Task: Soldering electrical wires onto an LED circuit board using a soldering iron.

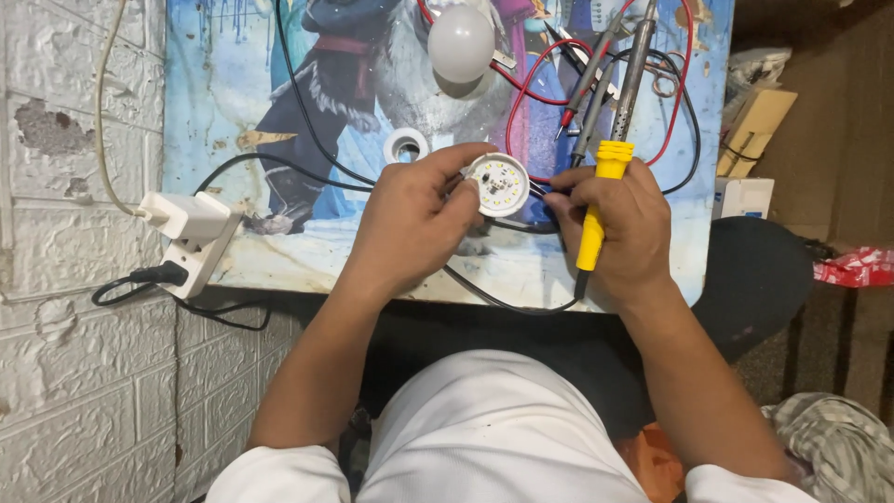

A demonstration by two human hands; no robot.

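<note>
My left hand (410,219) grips a round white LED bulb base (498,182), its circuit board with small yellow LED chips facing up. My right hand (619,228) is closed around the yellow handle of a soldering iron (596,210); its metal shaft points away from me toward the far side of the board. The fingertips of my right hand sit just beside the bulb base. Both hands hover over a small table (279,112) covered with a blue cartoon picture.
A white bulb dome (461,42) and a white ring (406,144) lie on the table. Red and black probe leads (577,88) coil at the far right. A white power strip (191,237) with a plugged adapter hangs at the left edge. Cardboard boxes (754,140) stand right.
</note>
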